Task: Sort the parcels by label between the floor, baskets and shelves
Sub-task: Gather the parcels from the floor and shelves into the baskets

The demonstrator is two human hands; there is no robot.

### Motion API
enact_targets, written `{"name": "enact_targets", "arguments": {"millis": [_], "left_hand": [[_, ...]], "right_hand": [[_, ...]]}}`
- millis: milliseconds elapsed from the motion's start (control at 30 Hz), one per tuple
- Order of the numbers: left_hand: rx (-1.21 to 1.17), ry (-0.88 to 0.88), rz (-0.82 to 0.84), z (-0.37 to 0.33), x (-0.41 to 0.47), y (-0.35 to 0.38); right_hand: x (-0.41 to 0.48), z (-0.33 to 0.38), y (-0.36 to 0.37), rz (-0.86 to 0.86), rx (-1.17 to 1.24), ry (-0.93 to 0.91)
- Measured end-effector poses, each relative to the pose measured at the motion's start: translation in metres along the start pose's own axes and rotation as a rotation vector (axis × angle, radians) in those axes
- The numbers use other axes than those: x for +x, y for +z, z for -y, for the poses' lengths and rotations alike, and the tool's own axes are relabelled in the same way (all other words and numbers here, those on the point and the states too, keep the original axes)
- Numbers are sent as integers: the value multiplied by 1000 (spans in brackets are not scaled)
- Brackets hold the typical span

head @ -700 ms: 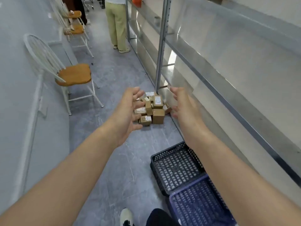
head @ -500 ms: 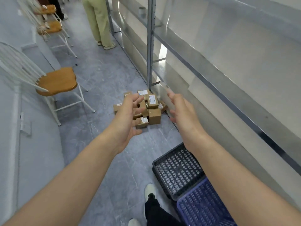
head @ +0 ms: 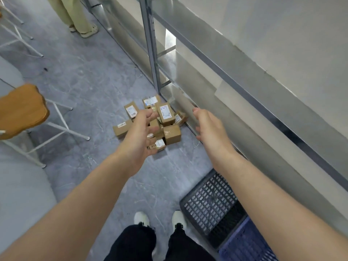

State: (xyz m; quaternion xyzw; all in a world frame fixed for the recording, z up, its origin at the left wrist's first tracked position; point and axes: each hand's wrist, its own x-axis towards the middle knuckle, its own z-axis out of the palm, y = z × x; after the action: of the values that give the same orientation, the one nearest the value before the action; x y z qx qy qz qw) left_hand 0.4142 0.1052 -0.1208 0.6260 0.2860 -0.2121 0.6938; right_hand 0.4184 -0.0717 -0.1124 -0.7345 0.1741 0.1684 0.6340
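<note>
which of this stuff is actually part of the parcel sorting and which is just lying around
Part of the job: parcels piled on the floor; black basket; blue basket; metal shelving; left hand and right hand, both empty, held out toward the pile.

Lying about: wooden-seat chair; another person's legs up the aisle.

Both hands (head: 177, 132) reach out, holding nothing — above parcels (head: 160, 123) heaped beside the shelves (head: 244, 76).

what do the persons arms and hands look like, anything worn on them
The left arm and right arm are bare, with no sleeves in view. The left hand and right hand are ungloved; no watch, bracelet or ring shows from this angle.
</note>
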Motion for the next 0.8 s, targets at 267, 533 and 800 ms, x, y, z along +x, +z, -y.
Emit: {"name": "enact_targets", "arguments": {"millis": [267, 533, 800], "left_hand": [[52, -110, 54, -47, 165, -44], [91, -243, 150, -78, 306, -71], [36, -318, 111, -67, 418, -43]], "right_hand": [[141, 2, 68, -116, -1, 91], [252, 9, 123, -279, 35, 187], [372, -36, 127, -261, -37, 264]]}}
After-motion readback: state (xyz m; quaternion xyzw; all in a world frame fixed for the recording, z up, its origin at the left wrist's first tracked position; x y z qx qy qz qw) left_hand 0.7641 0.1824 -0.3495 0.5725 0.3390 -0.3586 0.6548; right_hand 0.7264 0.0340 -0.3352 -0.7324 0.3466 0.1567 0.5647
